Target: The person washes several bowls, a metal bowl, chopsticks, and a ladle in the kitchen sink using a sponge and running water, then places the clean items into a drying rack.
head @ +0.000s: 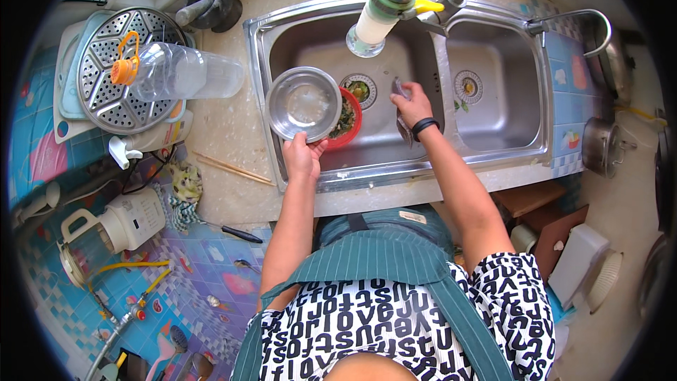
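Note:
My left hand (304,157) grips the near rim of a round stainless steel bowl (304,103), thumb over the edge. The bowl looks empty and tilts toward me above the left part of the large sink basin (328,53). Partly hidden beneath it is a red strainer or bowl (355,127) with chopped greens (346,116) inside. In the basin's right half, my right hand (415,106) pinches a greyish-purple cloth (404,129) that hangs down from the fingers. Green scraps (359,90) lie in the drain between the two hands.
A faucet (370,26) with a clear nozzle hangs over the basin. At right is a smaller basin (497,100). Chopsticks (235,168), a plastic bottle (185,71) on a perforated steamer plate (100,90), and a stone mortar (225,8) occupy the left counter. A black-handled knife (241,234) lies near its front edge.

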Demonstrator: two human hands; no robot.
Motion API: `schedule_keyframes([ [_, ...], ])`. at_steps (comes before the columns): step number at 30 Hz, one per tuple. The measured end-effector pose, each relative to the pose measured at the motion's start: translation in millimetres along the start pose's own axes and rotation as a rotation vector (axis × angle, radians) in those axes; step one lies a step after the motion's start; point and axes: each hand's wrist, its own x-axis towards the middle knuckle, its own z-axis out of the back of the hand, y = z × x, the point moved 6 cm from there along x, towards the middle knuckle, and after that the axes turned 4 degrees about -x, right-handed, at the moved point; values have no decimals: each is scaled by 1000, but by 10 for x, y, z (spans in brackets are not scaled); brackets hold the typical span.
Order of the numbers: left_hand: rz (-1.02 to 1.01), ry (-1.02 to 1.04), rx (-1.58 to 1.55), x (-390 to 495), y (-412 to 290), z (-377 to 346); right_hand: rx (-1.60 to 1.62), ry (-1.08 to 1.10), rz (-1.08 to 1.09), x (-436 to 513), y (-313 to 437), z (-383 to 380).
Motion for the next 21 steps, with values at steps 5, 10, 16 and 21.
schedule_keyframes([
  [5, 63, 122, 73, 70, 136, -380, 52, -399, 124, -26, 515, 675],
  [10, 100, 197, 140, 142, 143, -733, -166, -471, 369, 217, 1163, 1081],
  [16, 62, 223, 106, 186, 82, -859, -418, -481, 490, 386, 1238, 1057],
  [21, 93, 195, 157, 192, 103, -814, -428, -553, 545, 395, 1193, 1008],
])
